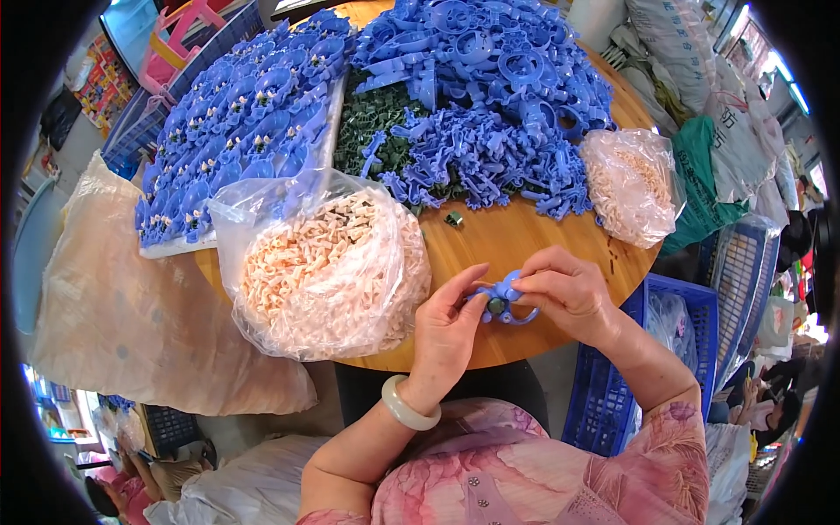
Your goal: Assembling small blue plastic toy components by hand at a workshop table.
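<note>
My left hand [448, 325] and my right hand [567, 294] meet over the near edge of the round wooden table. Between them they hold a small blue plastic part [507, 289] with a ring at its lower right. A dark green piece [496, 306] sits on or in this part. My left thumb and forefinger grip its left side, while my right fingertips pinch its upper right. The fingers partly cover it. A clear bag of small cream-coloured plastic pieces [297, 262] stands open just left of my left hand.
Blue plastic parts [490, 52] lie heaped at the back, beside small dark green pieces [367, 131]. At left, a white board [179, 248] carries rows of blue assemblies. Another bag of pale pieces [632, 188] stands at the table's right edge. Blue crates [604, 394] are below right.
</note>
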{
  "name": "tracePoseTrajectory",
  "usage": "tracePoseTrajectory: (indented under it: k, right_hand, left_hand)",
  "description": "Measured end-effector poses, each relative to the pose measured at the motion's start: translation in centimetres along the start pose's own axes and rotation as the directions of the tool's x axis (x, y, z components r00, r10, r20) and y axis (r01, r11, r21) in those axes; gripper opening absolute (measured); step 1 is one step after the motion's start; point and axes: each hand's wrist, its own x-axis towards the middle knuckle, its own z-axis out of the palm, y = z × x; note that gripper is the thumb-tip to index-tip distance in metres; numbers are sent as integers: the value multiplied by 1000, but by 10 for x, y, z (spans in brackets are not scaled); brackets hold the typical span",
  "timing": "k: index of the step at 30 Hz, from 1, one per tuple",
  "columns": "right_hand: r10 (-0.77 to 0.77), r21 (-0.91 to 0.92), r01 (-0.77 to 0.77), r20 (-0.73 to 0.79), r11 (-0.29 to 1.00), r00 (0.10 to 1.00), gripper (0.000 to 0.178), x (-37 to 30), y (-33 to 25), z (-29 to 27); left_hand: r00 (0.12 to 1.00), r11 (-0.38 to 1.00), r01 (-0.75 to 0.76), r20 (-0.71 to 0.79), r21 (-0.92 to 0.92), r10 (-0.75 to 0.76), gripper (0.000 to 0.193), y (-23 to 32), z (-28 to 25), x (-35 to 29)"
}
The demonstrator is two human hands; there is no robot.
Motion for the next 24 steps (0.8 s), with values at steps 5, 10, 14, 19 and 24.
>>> tracePoseTrajectory:
  k: [5,10,14,19,24]
  right_hand:
    - [6,16,-7,61,1000,998,25,3,0,-5]
    - [153,-87,-172,-186,981,970,9,7,37,-23]
    - [364,-225,-400,-184,889,913,13,5,69,-31]
    - [315,-364,-334,-111,870,943,13,-1,72,-26]
    - [187,-323,-184,-21,928,982,13,-19,61,-32]
  left_hand:
    - [1000,998,10,-17,64,-9,32,-1,-2,0]
    - [999,999,39,-14,25,-39,31,-2,-4,0]
    - [998,999,25,-56,-20,-26,30,-1,0,1]
    - [998,999,28,-60,-29,-30,31,-1,0,0]
    - [997,994,49,-55,-101,-54,31,-2,-1,0]
